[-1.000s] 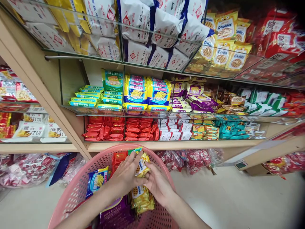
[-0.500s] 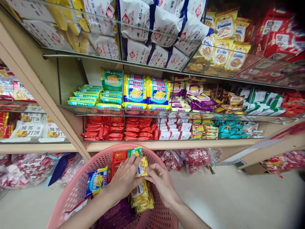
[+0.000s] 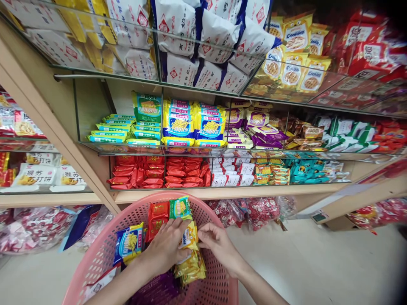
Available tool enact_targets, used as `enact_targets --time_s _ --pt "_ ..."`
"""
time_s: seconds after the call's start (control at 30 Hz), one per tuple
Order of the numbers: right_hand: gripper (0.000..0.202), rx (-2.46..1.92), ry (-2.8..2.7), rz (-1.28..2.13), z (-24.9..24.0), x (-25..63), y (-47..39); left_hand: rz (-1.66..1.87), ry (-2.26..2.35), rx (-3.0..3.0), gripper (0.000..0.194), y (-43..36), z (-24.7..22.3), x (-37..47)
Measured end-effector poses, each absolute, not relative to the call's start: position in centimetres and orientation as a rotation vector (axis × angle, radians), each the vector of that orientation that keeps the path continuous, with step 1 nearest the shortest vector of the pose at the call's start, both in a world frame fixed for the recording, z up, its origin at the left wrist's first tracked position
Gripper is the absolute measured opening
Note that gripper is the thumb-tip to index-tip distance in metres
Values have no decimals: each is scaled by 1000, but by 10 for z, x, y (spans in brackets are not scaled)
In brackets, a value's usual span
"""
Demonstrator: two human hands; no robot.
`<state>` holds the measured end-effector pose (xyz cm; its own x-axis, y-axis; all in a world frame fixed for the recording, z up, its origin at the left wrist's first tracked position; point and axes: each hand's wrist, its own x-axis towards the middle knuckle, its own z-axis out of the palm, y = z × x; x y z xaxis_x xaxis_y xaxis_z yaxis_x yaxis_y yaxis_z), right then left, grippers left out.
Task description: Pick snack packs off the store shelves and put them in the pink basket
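Inside a pink perforated basket (image 3: 79, 264), both my hands are on a small yellow cookie packet (image 3: 190, 235). My left hand (image 3: 170, 245) is closed over its left side, hiding part of it. With fingers pinched, my right hand (image 3: 219, 245) is at the packet's right edge. More yellow cookie packets (image 3: 194, 271) lie just below. Around them in the basket are red packets (image 3: 158, 218), a green soda biscuit packet (image 3: 179, 206), a blue-and-yellow biscuit packet (image 3: 129, 243), a purple biscuit packet (image 3: 155, 290) and a white-and-red packet (image 3: 101, 281), partly behind my left forearm.
Glass-fronted shelves ahead hold green biscuit packets (image 3: 147, 106), blue-and-yellow biscuits (image 3: 210, 123), red packets (image 3: 182, 171) and purple packets (image 3: 267, 133). Higher up are white milk biscuit bags (image 3: 176, 27) and cookie packets (image 3: 295, 36). Bagged goods (image 3: 262, 212) lie under the bottom ledge.
My hands and the cookie packet have moved slightly down, uncovering more of the green packet behind. My left hand has shifted a little left.
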<state>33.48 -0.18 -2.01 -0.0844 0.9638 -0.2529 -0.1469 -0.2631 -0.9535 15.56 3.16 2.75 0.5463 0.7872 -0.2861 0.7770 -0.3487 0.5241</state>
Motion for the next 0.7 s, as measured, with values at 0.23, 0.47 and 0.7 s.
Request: enact_targets --time_s 0.23,0.47,0.7 --pt "35 -1324 -990 1362 -13 345 -4 -136 1262 2230 67 20 17 169" --pt "36 -1306 -1007 1322 -18 345 -3 -316 1337 2308 68 16 5 181" --pt "38 -1293 -1025 1284 -25 343 -1 -304 1310 2302 72 20 6 190"
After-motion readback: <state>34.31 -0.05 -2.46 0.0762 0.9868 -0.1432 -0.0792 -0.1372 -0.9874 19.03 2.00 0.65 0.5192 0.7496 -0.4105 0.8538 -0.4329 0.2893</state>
